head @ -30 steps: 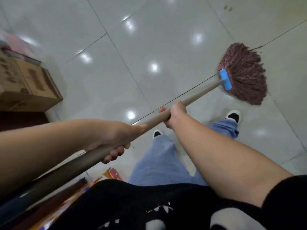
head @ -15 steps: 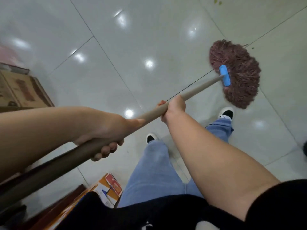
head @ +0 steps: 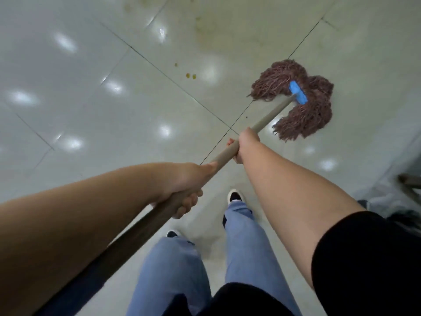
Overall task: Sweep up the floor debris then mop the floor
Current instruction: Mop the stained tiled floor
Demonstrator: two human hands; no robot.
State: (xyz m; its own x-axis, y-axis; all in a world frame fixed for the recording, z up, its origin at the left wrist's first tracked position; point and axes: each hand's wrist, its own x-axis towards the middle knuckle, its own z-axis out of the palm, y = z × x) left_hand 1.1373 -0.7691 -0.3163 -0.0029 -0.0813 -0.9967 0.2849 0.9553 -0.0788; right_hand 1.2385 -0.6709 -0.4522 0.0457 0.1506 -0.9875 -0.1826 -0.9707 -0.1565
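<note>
Mop head (head: 303, 103), reddish-brown string, lies spread flat on the pale tile floor (head: 95, 115), its strands splayed to either side of the blue clamp (head: 298, 92) that joins it to the handle (head: 270, 116). Judging by the tool in use, the sweeping half looks finished and mopping is under way; no broom or dustpan is in view. Work remains: a few small yellow-brown spots (head: 191, 75) sit on the tile just left of the mop head, untouched by the strands, and a faint yellowish smear (head: 200, 30) shows farther off, beyond the mop head. How much floor is already wiped cannot be told; the tile shines everywhere. Right hand (head: 245, 144) grips the handle nearer the mop head, fingers wrapped under the shaft, arm reaching well forward and nearly straight. Left hand (head: 186, 190) grips the same handle farther back from the mop head, fingers curled beneath, forearm crossing in from the side. The handle runs diagonally from the mop head back past the left hip. Feet in dark shoes (head: 235, 197) stand behind the mop head, one ahead of the other.
</note>
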